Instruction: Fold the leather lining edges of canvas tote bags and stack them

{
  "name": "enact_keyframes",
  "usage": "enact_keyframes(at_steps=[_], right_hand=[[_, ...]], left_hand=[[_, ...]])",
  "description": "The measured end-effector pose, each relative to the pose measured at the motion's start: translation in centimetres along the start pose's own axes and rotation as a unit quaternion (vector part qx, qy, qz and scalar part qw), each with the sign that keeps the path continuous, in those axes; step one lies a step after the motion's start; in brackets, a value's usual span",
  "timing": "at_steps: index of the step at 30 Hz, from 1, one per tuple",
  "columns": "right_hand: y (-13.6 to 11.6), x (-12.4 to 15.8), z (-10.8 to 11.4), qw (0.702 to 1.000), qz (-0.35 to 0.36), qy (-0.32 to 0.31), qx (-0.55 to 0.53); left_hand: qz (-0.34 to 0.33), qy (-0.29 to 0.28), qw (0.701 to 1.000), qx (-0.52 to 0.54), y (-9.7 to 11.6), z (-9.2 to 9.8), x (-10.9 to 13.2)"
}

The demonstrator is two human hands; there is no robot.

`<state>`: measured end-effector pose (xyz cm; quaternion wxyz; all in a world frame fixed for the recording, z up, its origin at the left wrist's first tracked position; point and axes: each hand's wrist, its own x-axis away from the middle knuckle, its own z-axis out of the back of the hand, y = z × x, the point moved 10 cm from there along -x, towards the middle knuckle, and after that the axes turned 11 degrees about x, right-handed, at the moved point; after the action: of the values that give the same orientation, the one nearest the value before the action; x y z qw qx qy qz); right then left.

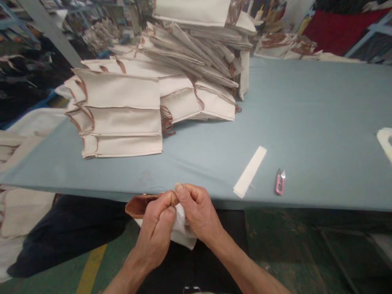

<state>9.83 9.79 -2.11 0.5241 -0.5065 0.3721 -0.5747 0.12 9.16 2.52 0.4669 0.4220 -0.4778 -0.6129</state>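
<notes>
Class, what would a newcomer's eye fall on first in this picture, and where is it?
Probably the heap of cream pieces with brown trim, at the left and centre of the blue-grey table. Next, the left hand and right hand, together at its near edge, gripping a brown-and-white item. Pink snips stand out farther right, beside a pale strip.

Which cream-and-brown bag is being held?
The bag at the table edge, gripped by left hand and right hand; the other bags lie untouched in piles.
</notes>
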Motion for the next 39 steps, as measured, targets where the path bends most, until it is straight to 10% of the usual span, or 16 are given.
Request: enact_keyframes(at_steps=[9,14,19,28,39], right_hand=[[-0.8,1.3,2.4,0.994,0.082,0.05,0.047],[-6.0,2.9,5.3,0.971,0.221,0.029,0.08],[-10.6,3.4,3.1,0.934,0.316,-0.096,0.139],[-10.9,3.1,1.5,0.859,0.412,-0.117,0.28],[-10.5,3.0,1.1,0.876,0.4,-0.094,0.253]], left_hand=[[-0.011,-0.051,0.999,-0.005,0.4,0.7,-0.3],[-0.001,-0.134,0.991,-0.009,1.9,1.3,-0.3],[-0.033,-0.167,0.984,-0.055,4.8,2.1,-0.4],[-0.022,-0.198,0.962,-0.185,5.3,1.9,1.2],[-0.299,-0.131,0.927,-0.187,7.6,1.7,2.3]])
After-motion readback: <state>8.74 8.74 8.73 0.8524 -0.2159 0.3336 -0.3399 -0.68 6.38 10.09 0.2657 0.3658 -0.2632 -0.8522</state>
